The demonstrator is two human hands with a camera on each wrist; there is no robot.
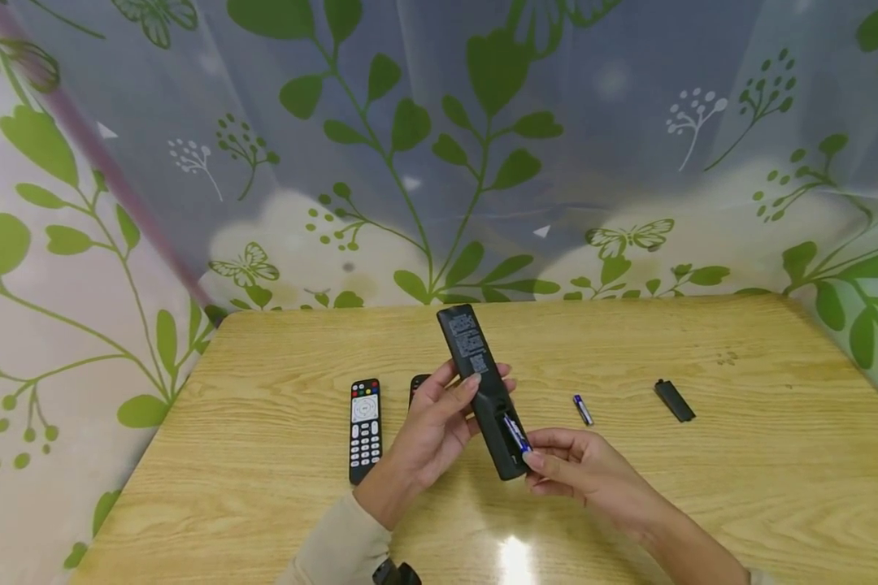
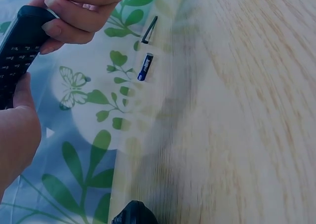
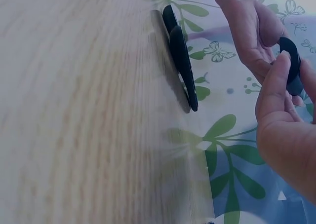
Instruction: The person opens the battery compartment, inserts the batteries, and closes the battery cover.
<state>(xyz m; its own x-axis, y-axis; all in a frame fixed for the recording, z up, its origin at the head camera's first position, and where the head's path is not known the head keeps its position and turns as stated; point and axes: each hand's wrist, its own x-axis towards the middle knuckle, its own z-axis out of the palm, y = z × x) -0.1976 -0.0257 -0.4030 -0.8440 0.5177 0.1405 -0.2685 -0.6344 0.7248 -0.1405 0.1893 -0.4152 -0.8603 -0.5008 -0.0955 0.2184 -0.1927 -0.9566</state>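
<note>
My left hand (image 1: 435,422) grips a black remote control (image 1: 475,366) above the table, its labelled back facing up. The battery bay near its lower end is uncovered, and a blue-and-silver battery (image 1: 515,433) lies in it lengthwise. At the battery's lower end, my right hand (image 1: 593,479) pinches with thumb and fingers, close against the remote's edge. In the left wrist view the keypad side of the remote (image 2: 17,51) shows, with the right fingers at its end. The right wrist view has the remote's end (image 3: 291,66) between both hands; the battery is hidden there.
Another battery (image 1: 583,410) lies on the wooden table (image 1: 263,422) to the right, with a black battery cover (image 1: 675,400) beyond it. Left of my hands lies a black remote with white keys (image 1: 365,431); a further dark remote (image 1: 419,382) is partly hidden behind my left hand.
</note>
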